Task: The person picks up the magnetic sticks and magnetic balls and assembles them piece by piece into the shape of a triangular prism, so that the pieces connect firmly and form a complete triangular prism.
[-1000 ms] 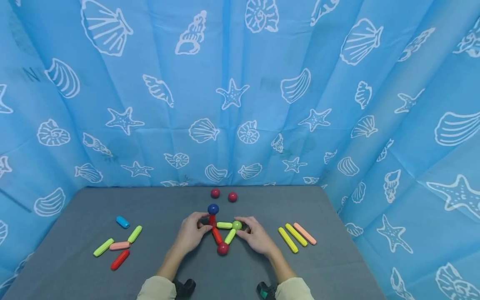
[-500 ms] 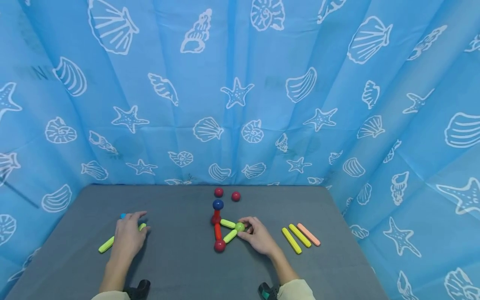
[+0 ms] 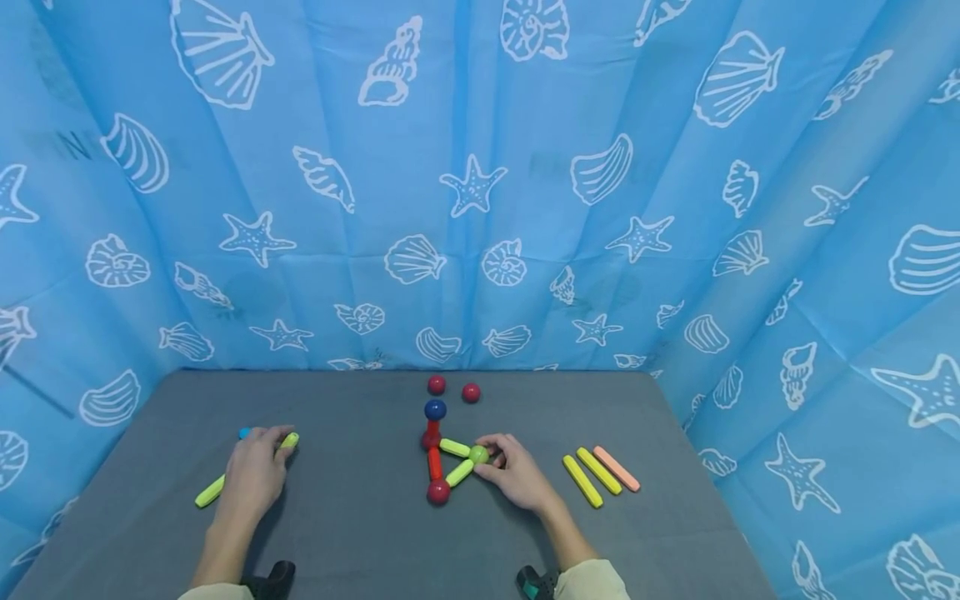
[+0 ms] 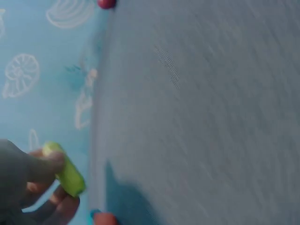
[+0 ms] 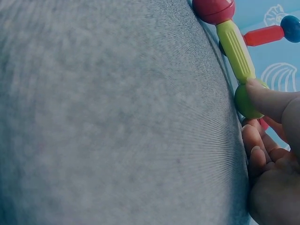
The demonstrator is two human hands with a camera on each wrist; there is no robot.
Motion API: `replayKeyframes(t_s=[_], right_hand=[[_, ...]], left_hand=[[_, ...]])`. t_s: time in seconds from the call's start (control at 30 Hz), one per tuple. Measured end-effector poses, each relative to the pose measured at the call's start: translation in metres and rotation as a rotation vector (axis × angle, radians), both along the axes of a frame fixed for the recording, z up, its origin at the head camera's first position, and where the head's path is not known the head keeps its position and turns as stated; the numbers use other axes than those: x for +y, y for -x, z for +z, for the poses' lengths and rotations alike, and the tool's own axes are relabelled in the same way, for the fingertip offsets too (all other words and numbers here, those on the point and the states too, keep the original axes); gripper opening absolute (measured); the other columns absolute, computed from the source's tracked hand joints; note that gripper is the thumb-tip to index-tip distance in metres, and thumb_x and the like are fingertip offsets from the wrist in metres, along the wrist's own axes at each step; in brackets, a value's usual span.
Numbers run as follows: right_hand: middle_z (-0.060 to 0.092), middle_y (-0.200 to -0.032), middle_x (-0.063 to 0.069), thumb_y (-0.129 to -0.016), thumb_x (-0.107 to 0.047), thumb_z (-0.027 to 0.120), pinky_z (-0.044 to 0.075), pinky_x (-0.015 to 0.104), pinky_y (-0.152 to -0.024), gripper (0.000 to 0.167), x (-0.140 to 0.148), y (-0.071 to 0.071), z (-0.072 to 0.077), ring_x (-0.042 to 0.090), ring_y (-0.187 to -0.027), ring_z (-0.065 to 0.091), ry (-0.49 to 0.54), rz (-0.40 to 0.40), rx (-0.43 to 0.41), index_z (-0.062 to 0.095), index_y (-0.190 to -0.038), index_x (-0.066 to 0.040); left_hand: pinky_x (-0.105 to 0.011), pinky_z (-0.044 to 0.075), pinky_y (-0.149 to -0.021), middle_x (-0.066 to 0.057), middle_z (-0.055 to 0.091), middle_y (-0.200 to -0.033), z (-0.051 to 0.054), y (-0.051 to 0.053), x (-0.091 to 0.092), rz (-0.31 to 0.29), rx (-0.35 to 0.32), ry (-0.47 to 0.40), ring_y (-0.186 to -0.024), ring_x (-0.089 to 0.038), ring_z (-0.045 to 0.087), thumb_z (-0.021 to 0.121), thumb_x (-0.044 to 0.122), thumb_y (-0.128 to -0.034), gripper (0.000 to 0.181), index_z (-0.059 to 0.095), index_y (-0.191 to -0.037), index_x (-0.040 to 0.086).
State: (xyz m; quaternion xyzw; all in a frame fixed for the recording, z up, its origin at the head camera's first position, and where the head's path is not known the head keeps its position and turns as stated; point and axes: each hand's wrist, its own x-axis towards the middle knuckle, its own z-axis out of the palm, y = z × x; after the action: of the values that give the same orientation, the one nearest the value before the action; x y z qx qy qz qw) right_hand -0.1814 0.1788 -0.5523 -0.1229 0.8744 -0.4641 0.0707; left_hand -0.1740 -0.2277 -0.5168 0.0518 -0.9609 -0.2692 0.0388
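Ball-and-rod assembly [image 3: 435, 464]: located on the grey table [image 3: 360, 533] between the two hands, its near corner a red ball [image 3: 438, 492]. At the left, a lime rod [image 3: 210, 492] lies on the table just beside the left hand [image 3: 255, 471]. That hand pinches a second lime rod [image 4: 72, 178] between thumb and fingers (confirmed in the left wrist view). Right hand [image 3: 517, 479]: fingers curled, thumb and fingers gripping the green ball [image 3: 478, 454] at the assembly's right corner. To its right, two yellow rods [image 3: 582, 482] and a salmon rod [image 3: 617, 469] lie side by side. A short red rod [image 3: 433, 425] joins the far-corner ball [image 3: 431, 440] to a dark blue ball [image 3: 435, 409]. A blue piece [image 3: 244, 432] shows past the left hand. Farthest: two loose red balls [image 3: 437, 384], then a shell-print curtain [image 3: 337, 275].
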Motion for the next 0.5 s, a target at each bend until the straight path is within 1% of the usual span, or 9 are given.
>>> replayKeyframes(t_s=[0.1,0.17,0.23,0.3,0.37,0.43,0.5], right_hand=[[0.059,-0.114,0.009,-0.096,-0.023,0.073,0.043,0.022,-0.075,0.038,0.000,0.000,0.000,0.013,-0.088,0.053,-0.008,-0.001,0.003,0.064,-0.129,-0.009],[0.059,-0.114,0.009,-0.095,-0.023,0.073,0.043,0.022,-0.075,0.038,0.000,-0.001,0.000,0.013,-0.088,0.053,-0.012,0.000,0.009,0.064,-0.129,-0.009],[0.059,-0.114,0.008,-0.095,-0.024,0.073,0.043,0.022,-0.075,0.038,0.000,-0.001,0.000,0.013,-0.088,0.053,-0.011,0.002,0.010,0.064,-0.129,-0.009],[0.059,-0.114,0.008,-0.096,-0.025,0.073,0.043,0.022,-0.075,0.038,-0.001,-0.001,0.000,0.012,-0.088,0.053,-0.012,0.005,0.009,0.064,-0.129,-0.010],[0.059,-0.114,0.008,-0.096,-0.025,0.072,0.043,0.022,-0.075,0.037,-0.001,-0.001,0.000,0.013,-0.088,0.053,-0.011,0.005,0.007,0.064,-0.129,-0.010],[0.059,-0.114,0.009,-0.096,-0.025,0.072,0.043,0.022,-0.075,0.037,-0.001,-0.001,0.000,0.013,-0.088,0.053,-0.006,0.003,0.006,0.064,-0.129,-0.010],[0.059,-0.114,0.009,-0.096,-0.025,0.072,0.043,0.022,-0.075,0.037,-0.001,-0.002,0.000,0.013,-0.088,0.053,-0.006,0.000,0.002,0.064,-0.129,-0.011]], left_hand=[[-0.056,0.050,-0.088,-0.025,0.055,-0.127,0.007,-0.003,0.017,-0.027,0.106,-0.109,-0.114,-0.042,0.060,0.054,0.010,-0.1053,0.034,0.057,-0.138,0.002],[-0.054,0.053,-0.090,-0.021,0.058,-0.127,0.011,-0.006,0.035,-0.046,0.153,-0.206,-0.115,-0.039,0.063,0.056,0.011,-0.1048,0.033,0.056,-0.137,0.004],[-0.049,0.056,-0.091,-0.016,0.061,-0.124,0.013,-0.009,0.057,-0.072,0.178,-0.303,-0.113,-0.034,0.066,0.061,0.011,-0.1027,0.031,0.056,-0.133,0.007],[-0.040,0.059,-0.090,-0.010,0.065,-0.120,0.013,-0.014,0.080,-0.101,0.179,-0.393,-0.111,-0.028,0.068,0.067,0.012,-0.0991,0.031,0.058,-0.128,0.011],[-0.032,0.060,-0.086,-0.006,0.069,-0.117,0.011,-0.018,0.103,-0.138,0.161,-0.474,-0.108,-0.024,0.070,0.072,0.012,-0.0952,0.032,0.060,-0.125,0.013],[-0.026,0.059,-0.084,-0.003,0.070,-0.115,0.009,-0.021,0.125,-0.175,0.130,-0.535,-0.106,-0.021,0.070,0.076,0.012,-0.0917,0.033,0.063,-0.123,0.015],[-0.024,0.059,-0.081,-0.001,0.072,-0.113,0.006,-0.024,0.142,-0.207,0.100,-0.575,-0.103,-0.018,0.071,0.079,0.012,-0.0888,0.034,0.066,-0.120,0.015]])
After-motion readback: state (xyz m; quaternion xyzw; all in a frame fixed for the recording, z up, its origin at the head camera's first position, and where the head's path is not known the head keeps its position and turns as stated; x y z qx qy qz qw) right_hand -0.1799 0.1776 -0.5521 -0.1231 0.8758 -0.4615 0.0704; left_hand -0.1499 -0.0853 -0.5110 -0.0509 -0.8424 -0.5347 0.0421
